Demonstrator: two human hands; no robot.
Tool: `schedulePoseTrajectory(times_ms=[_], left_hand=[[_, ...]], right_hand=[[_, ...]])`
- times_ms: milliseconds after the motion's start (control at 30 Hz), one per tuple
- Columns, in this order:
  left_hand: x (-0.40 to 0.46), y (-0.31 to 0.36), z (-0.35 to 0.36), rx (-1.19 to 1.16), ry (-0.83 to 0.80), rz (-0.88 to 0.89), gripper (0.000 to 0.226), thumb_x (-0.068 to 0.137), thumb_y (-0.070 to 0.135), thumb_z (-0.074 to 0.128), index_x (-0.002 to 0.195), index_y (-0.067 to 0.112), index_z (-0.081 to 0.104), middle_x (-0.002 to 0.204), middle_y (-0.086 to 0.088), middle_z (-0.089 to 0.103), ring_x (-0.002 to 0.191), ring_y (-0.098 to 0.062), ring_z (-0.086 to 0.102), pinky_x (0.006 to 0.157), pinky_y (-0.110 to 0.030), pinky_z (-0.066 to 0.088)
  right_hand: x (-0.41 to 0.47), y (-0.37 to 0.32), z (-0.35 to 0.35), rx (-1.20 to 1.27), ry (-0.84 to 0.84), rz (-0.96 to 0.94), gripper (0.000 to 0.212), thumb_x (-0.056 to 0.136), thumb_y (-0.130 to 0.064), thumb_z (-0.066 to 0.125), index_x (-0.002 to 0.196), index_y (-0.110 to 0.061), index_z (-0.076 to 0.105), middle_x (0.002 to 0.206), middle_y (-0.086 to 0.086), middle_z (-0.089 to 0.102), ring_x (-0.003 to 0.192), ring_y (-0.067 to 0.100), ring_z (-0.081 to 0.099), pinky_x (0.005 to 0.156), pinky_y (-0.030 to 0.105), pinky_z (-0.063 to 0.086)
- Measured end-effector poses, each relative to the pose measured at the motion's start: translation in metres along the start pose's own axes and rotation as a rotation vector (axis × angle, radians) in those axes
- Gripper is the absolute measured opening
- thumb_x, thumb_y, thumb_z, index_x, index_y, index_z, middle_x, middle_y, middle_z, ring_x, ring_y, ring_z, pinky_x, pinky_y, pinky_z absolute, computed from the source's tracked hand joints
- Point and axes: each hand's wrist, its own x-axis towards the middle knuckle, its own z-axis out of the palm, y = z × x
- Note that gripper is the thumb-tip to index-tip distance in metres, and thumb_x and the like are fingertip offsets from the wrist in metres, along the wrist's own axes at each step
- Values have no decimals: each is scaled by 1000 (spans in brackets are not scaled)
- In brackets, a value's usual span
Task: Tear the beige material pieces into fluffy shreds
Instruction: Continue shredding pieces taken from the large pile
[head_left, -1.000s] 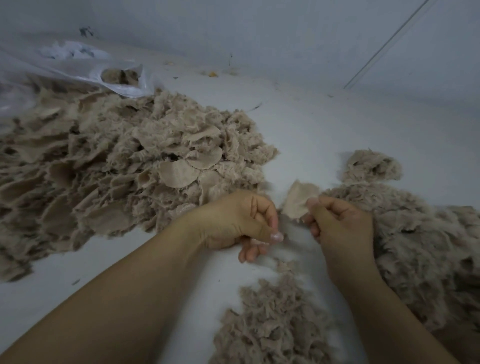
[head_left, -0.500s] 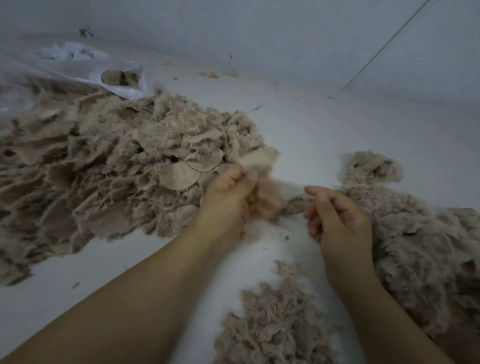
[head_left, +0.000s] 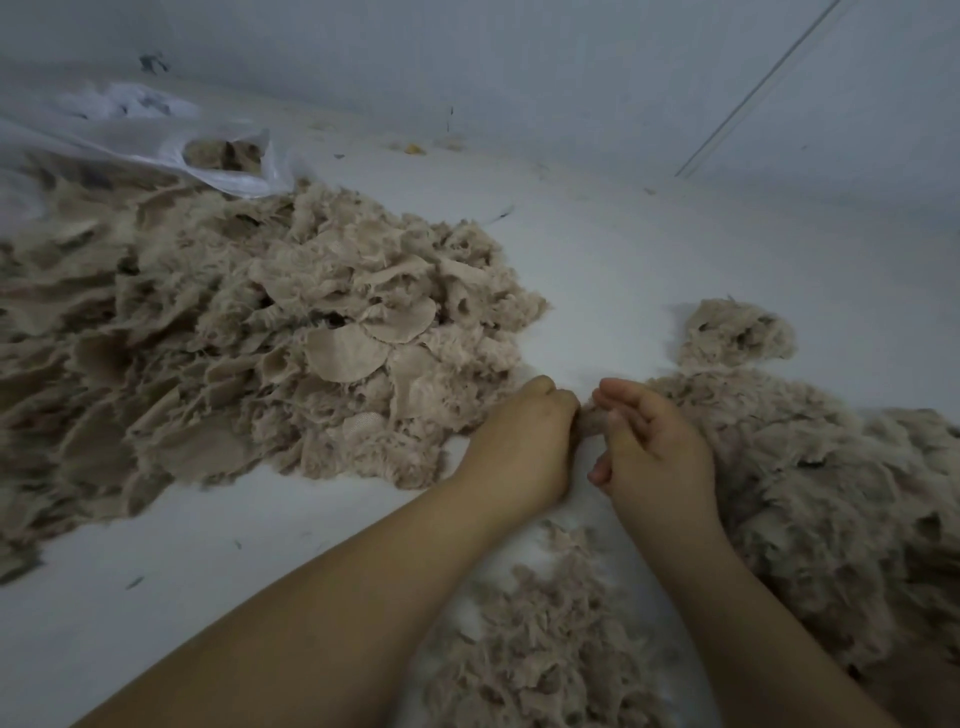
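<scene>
A small beige material piece (head_left: 589, 422) is pinched between my left hand (head_left: 524, 441) and my right hand (head_left: 652, 441), which sit close together at the frame's centre. Most of the piece is hidden by my fingers. A large heap of beige pieces (head_left: 234, 358), with flat round discs on its top, fills the left. A fluffy shredded pile (head_left: 831, 483) spreads to the right, behind my right hand. A smaller mound of shreds (head_left: 545, 639) lies below, between my forearms.
The white surface (head_left: 597, 249) carries everything. A clear plastic bag (head_left: 208, 156) with more beige material lies at the back left. A pale wall (head_left: 519, 67) rises behind. Small scraps dot the far surface.
My left hand, which had lifted a piece up and away from the right hand, has come back down beside the right hand. Both hands now grip one small piece together.
</scene>
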Motion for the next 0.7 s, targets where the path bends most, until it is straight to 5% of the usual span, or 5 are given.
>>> schedulePoseTrajectory(times_ms=[100, 233, 400, 533, 700], left_hand=[[0, 1, -1, 38, -34, 28, 14, 87, 6, 52, 94, 10, 63, 84, -1, 46, 77, -24, 50, 63, -39, 42], [-7, 2, -6, 21, -55, 51, 10, 86, 6, 52, 91, 10, 60, 85, -7, 53, 79, -27, 51, 64, -41, 43], [-14, 1, -18, -14, -119, 31, 8, 87, 0, 52, 87, 7, 55, 81, -10, 55, 73, -24, 49, 63, -44, 44], [-18, 4, -31, -57, -224, 22, 16, 81, -6, 52, 77, 9, 55, 70, -3, 52, 64, -17, 47, 58, -39, 45], [-24, 10, -38, -359, -322, -51, 21, 90, 17, 67, 70, 12, 65, 51, 11, 56, 45, -3, 51, 48, -19, 45]], right_hand=[[0, 0, -2, -278, -32, -17, 32, 97, -8, 54, 121, -26, 66, 93, -8, 72, 67, 6, 68, 68, 28, 56], [-3, -3, -9, -486, -33, -65, 30, 90, -7, 60, 114, -19, 74, 110, 1, 73, 97, 17, 68, 84, 22, 48], [2, -2, -12, -599, -13, -98, 11, 95, -19, 64, 98, -20, 75, 99, -1, 71, 75, 7, 53, 59, 9, 32], [3, -1, -11, -635, 35, -72, 15, 97, -20, 61, 84, -28, 60, 87, -2, 60, 64, 3, 46, 53, 17, 31], [1, 2, -10, -581, 68, -154, 18, 96, -22, 60, 80, -30, 57, 75, -9, 57, 63, 1, 50, 53, 18, 34]])
